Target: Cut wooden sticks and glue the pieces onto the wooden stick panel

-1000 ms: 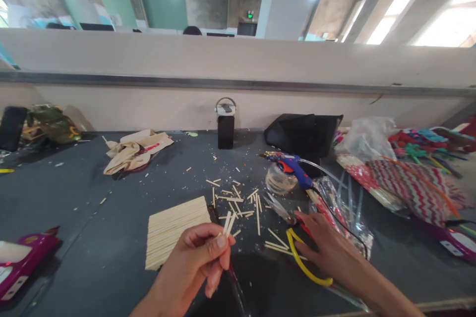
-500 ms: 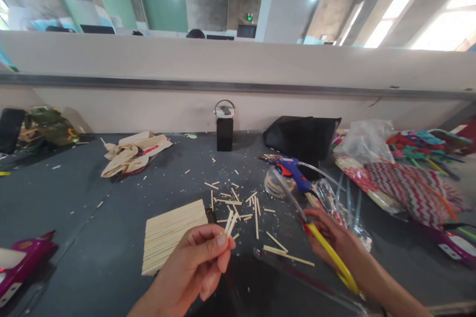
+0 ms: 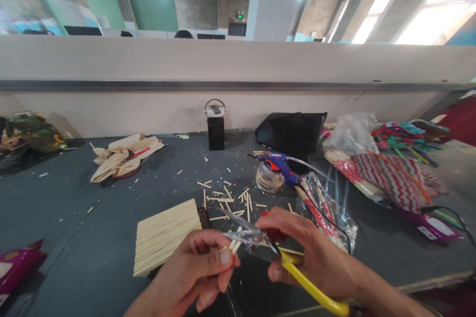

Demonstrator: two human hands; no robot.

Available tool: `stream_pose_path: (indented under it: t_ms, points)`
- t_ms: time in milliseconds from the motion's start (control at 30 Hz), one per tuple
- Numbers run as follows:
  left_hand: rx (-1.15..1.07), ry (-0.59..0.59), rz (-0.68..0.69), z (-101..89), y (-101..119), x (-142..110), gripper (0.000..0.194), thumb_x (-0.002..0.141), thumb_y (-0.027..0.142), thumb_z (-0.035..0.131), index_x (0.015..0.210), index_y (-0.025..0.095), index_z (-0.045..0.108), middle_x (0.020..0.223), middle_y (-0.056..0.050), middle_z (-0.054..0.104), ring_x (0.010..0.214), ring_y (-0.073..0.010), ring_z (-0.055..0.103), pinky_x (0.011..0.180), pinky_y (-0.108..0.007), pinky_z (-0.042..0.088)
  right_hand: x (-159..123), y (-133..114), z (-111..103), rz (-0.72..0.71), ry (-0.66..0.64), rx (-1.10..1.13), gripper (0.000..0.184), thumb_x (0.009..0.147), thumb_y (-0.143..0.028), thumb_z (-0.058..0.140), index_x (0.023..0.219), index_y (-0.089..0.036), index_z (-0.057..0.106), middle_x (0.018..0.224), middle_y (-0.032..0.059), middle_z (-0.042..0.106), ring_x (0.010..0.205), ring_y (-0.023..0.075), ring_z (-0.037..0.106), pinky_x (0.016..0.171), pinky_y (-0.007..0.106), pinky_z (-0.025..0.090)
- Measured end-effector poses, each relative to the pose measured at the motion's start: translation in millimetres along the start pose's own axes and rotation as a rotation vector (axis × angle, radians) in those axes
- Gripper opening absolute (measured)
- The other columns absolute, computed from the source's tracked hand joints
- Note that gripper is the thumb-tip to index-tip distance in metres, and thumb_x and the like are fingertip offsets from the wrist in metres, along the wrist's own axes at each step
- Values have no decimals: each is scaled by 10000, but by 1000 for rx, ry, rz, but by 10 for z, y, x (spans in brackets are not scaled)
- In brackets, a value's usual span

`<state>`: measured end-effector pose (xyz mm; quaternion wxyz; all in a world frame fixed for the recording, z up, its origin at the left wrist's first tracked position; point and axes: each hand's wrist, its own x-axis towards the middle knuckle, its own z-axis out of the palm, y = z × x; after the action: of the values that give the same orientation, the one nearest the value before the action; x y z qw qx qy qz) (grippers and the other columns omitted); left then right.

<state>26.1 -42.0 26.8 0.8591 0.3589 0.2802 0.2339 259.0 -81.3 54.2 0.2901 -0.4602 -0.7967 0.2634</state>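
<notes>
My left hand [image 3: 201,262], thumb and fingers pinched together, holds a few short pale wooden sticks [image 3: 235,245] with their ends sticking up. In my right hand [image 3: 312,247] is a pair of scissors [image 3: 273,245] with a long yellow handle and silver blades. The blades are spread and point left, reaching across the tips of the held sticks; whether they touch them I cannot tell. Beside my left hand lies a flat panel of wooden sticks laid side by side [image 3: 167,235]. Loose cut stick pieces [image 3: 225,200] are scattered just beyond both hands.
A blue glue gun [image 3: 284,166] rests by a clear round container [image 3: 269,178]. Plastic packets [image 3: 325,208] lie right of it. At the back stand a black device with a handle [image 3: 216,131] and a black pouch [image 3: 292,131]. A crumpled beige bag [image 3: 122,156] lies left.
My right hand has brought the scissors leftward to the sticks in my left hand, and their blades now show spread. My left hand keeps its pinch. The view has shifted slightly right.
</notes>
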Motion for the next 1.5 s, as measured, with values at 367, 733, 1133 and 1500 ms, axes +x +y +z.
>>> stream_pose_path:
  t_ms: [367, 733, 1133, 1500]
  points:
    - [96, -11, 24, 3, -20, 8, 260, 703, 394, 769, 724, 138, 726, 479, 1, 601, 279, -5, 376, 287, -112, 245, -15, -53, -29, -16, -24, -48, 378, 723, -287, 766, 1036, -179, 584, 873, 14, 627, 700, 115, 560, 647, 225, 457]
    - [144, -2, 52, -20, -45, -7, 187, 697, 337, 781, 700, 160, 723, 480, 3, 622, 291, -16, 398, 298, -117, 249, -60, -71, -89, -53, -51, -68, 376, 748, -310, 743, 1072, -199, 586, 912, 31, 609, 787, 143, 578, 693, 240, 469]
    - [216, 44, 11, -95, -252, -107, 335, 738, 463, 718, 744, 132, 670, 521, -3, 611, 294, -22, 397, 309, -138, 249, -229, 204, 242, 351, 43, -203, 341, 779, -294, 683, 1105, -230, 609, 768, -15, 647, 609, 134, 567, 574, 235, 441]
    - [392, 268, -50, -339, -698, -245, 450, 785, 593, 588, 706, 151, 563, 520, 56, 520, 310, -14, 361, 338, -158, 194, -580, 307, 841, 416, -34, -267, 509, 706, -144, 569, 1210, -210, 583, 1101, 95, 691, 980, 245, 660, 854, 347, 515]
